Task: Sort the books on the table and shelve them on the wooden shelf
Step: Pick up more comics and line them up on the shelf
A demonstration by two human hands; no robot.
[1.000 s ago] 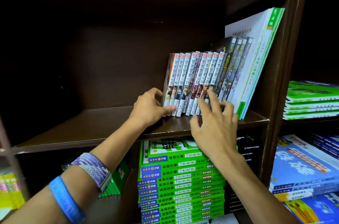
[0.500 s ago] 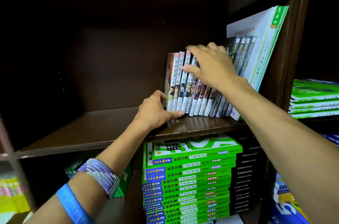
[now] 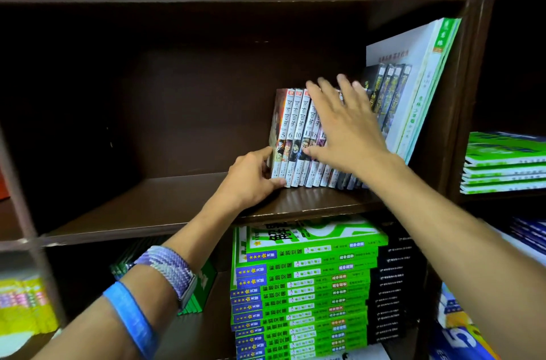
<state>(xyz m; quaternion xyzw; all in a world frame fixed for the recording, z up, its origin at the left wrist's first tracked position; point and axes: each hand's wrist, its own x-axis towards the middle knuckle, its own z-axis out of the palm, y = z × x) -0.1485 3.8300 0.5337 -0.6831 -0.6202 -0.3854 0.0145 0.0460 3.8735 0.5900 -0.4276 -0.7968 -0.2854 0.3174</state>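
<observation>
Books (image 3: 291, 135) upright on shelf (image 3: 165, 206) | left hand (image 3: 251, 179) grips row end | right hand (image 3: 345, 129) flat, spread on spines

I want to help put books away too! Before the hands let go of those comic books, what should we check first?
1. Left hand braces the row's left end, at volume 5: ok.
2. Right hand lies flat, fingers straight, on the comic spines: ok.
3. Comics upright: not ok, they lean right toward the tall white book.
4. Number order: cannot tell. 5, 6, 10, 11 and 18 show; the hand hides the rest.
5. Spines flush with the shelf front: cannot tell.
6. Free shelf space left of the row: ok.
</observation>
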